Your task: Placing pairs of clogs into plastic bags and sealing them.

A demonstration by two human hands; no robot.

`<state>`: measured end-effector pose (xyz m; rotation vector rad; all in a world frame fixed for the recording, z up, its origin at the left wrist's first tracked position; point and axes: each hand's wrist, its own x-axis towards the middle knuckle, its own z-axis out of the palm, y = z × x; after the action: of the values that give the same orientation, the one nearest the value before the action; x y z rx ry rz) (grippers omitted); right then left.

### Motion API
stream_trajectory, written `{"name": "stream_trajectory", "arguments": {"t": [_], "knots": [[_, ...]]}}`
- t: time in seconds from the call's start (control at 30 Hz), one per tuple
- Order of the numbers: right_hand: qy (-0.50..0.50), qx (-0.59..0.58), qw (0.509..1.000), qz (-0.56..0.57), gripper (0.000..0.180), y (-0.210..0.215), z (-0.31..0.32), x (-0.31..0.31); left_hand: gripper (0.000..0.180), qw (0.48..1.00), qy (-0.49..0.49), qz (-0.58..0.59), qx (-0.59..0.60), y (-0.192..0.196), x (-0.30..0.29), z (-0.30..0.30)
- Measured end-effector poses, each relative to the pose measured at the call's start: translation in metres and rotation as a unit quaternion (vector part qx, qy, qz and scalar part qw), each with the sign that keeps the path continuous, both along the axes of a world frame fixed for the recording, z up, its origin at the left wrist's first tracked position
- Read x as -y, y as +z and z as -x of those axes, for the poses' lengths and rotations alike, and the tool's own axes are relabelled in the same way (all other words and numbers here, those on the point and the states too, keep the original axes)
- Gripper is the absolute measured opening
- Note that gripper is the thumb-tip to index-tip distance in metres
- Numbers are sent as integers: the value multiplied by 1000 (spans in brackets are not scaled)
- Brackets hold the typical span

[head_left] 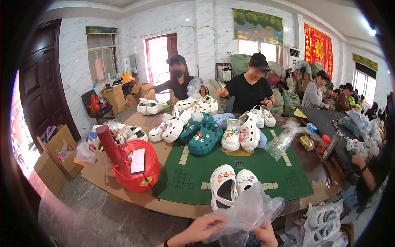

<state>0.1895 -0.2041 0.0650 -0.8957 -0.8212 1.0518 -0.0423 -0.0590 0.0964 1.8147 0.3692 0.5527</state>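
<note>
At the table's near edge I hold a clear plastic bag (249, 208) between my hands. My left hand (205, 227) has its fingers closed on the bag's left edge. Behind the crumpled film, my right hand (265, 234) grips the other side, its fingertips partly hidden. Just beyond the bag stand two white clogs with colourful charms: the left clog (223, 185) shows its dark inside and back strap, while the right clog (246, 179) is partly covered by the bag.
Across the green mat (173, 164) stand white clogs (176, 125) and teal clogs (205, 138). A red bucket-like container (142, 173) carries a phone (138, 160) at left. Loose plastic film (284, 140) lies right. Two people work opposite; bagged clogs (324, 224) are beside me.
</note>
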Motion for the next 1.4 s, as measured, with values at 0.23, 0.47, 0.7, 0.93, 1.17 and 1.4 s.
{"name": "stream_trajectory", "arguments": {"t": [0.23,0.47,0.7,0.93,1.17,1.4], "knots": [[-125,-83,987,57,44,-18,-25,-12,21,934,185,254,172,4,-95,24],[-172,-225,957,56,53,-26,-28,-32,65,846,32,497,193,-9,-148,39],[-132,-130,982,-34,63,-10,-8,-54,76,911,318,-200,171,39,-62,42],[-49,-127,989,-57,60,18,52,-103,82,874,149,-438,-146,24,-9,3],[33,159,987,-9,77,45,32,-69,55,905,241,-341,-79,-14,-52,19],[-269,451,844,106,38,39,-20,-71,37,888,390,-226,91,-1,-76,34]]}}
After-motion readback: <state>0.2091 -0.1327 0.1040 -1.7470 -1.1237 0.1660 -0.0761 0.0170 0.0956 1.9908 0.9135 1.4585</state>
